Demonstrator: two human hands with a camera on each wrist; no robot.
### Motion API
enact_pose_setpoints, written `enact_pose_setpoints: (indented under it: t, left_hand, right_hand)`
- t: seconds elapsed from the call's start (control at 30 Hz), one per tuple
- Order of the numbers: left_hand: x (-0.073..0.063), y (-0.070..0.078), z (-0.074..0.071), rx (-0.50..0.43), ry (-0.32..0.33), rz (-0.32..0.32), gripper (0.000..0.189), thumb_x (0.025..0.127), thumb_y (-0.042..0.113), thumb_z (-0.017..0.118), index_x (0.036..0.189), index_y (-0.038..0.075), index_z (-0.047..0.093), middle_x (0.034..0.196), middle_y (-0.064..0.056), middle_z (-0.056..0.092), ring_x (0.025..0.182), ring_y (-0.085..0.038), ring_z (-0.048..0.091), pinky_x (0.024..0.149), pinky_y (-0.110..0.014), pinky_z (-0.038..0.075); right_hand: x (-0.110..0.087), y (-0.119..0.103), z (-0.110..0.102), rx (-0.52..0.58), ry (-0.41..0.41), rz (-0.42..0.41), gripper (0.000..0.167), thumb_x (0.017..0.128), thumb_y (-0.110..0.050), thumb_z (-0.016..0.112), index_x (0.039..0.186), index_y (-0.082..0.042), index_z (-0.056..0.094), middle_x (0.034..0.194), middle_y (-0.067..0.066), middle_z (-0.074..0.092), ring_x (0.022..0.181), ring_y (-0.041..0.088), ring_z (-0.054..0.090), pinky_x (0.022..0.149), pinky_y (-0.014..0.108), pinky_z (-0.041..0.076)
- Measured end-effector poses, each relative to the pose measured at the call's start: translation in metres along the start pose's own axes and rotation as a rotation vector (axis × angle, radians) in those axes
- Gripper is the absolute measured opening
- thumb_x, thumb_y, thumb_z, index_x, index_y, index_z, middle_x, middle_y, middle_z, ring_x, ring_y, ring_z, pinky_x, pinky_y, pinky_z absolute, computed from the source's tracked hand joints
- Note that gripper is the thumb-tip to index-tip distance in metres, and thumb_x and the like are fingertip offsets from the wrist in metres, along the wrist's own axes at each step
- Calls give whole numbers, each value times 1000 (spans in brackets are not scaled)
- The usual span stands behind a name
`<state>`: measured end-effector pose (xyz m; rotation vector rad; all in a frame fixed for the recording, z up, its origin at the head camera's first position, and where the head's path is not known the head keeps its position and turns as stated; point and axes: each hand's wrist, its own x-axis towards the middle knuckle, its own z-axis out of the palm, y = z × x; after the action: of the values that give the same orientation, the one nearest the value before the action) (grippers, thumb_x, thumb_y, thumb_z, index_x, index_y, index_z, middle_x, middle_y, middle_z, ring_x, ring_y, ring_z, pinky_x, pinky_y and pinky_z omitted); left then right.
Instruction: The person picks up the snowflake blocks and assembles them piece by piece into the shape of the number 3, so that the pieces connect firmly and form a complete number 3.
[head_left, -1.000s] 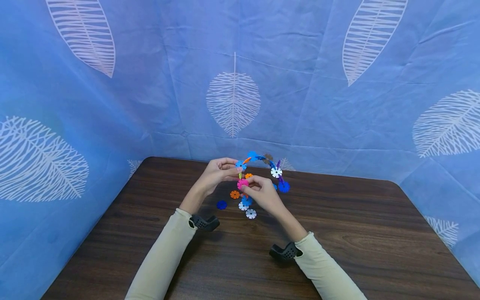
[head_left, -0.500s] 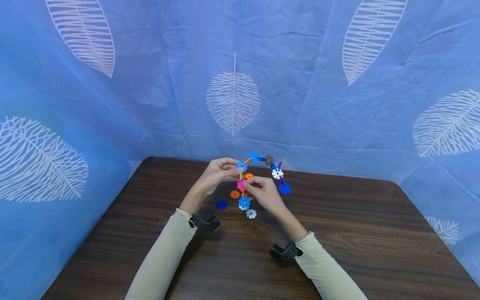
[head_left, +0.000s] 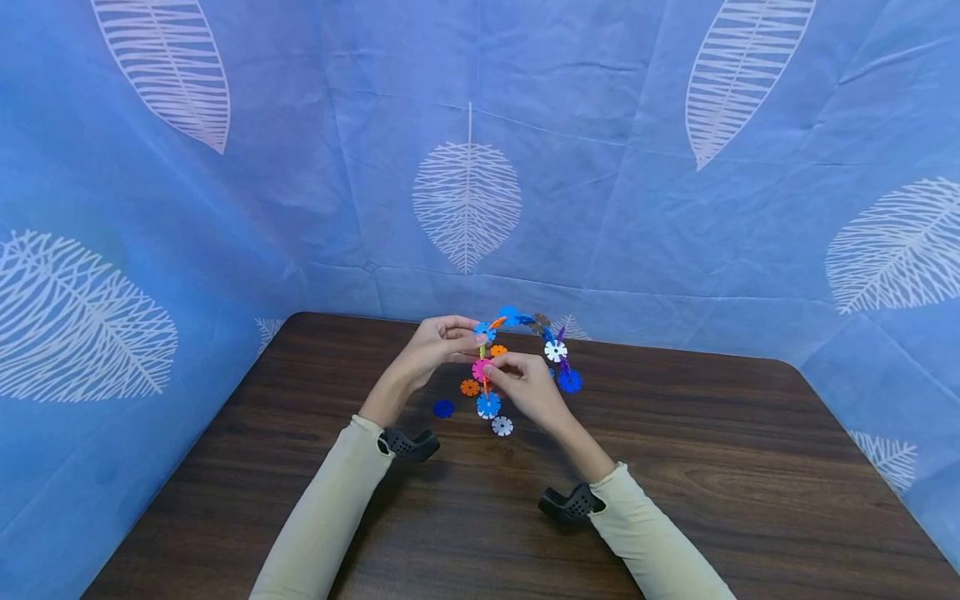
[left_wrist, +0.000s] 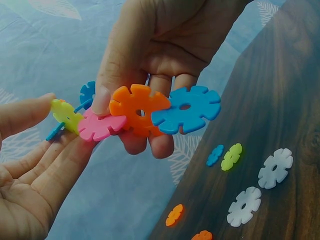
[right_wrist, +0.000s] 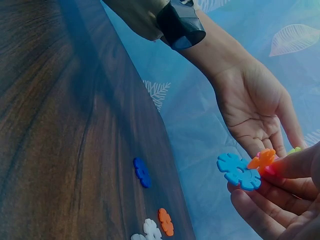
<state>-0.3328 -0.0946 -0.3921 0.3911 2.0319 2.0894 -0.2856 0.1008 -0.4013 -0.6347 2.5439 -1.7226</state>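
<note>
A chain of notched flower-shaped discs hangs between a person's two bare hands, above the far part of a dark wood-grain desk. The left hand pinches it between thumb and fingers, around a light blue disc and the yellow-green disc slotted next to it. The right hand has its thumb and fingers closed on the pink disc, just beside the left hand's fingertips. Beyond that grip, an orange disc joins the pink one to a light blue end disc, which points toward the person and hangs free. From the left hand the rest of the chain arches up and over to the right, through orange, blue, brown and purple pieces and a white disc, to a dark blue end disc. Loose on the desk lie another dark blue disc, an orange one and white ones, with a small yellow-green piece just beside a blue one. Blue cloth with white leaf prints stands behind.
</note>
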Motion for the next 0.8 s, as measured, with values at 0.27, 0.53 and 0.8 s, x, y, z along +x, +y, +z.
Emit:
enact_pose_setpoints:
  t: [0.27, 0.53, 0.8]
  left_hand:
    - [0, 0, 0, -3, 5, 2, 39, 96, 16, 71, 127, -5, 60, 108, -12, 74, 87, -15, 75, 99, -52, 56]
    - [-1, 1, 1, 6, 0, -4, 41, 96, 16, 71, 129, -4, 60, 109, -13, 74, 87, -15, 74, 102, -56, 52]
    - [0, -1, 1, 14, -1, -13, 42, 97, 18, 70, 130, -5, 59, 107, -10, 74, 87, -16, 75, 102, -56, 53]
  right_hand:
    - [1, 1, 0, 10, 2, -5, 22, 102, -12, 61, 103, 6, 73, 95, 22, 75, 86, 40, 73, 72, 26, 62]
    - [2, 0, -1, 19, -6, -2, 22, 103, -13, 61, 104, 6, 73, 94, 23, 75, 83, 32, 74, 72, 25, 61]
    - [1, 2, -3, -10, -26, 1, 21, 102, -13, 63, 103, 5, 74, 91, 20, 75, 74, 18, 71, 75, 42, 63]
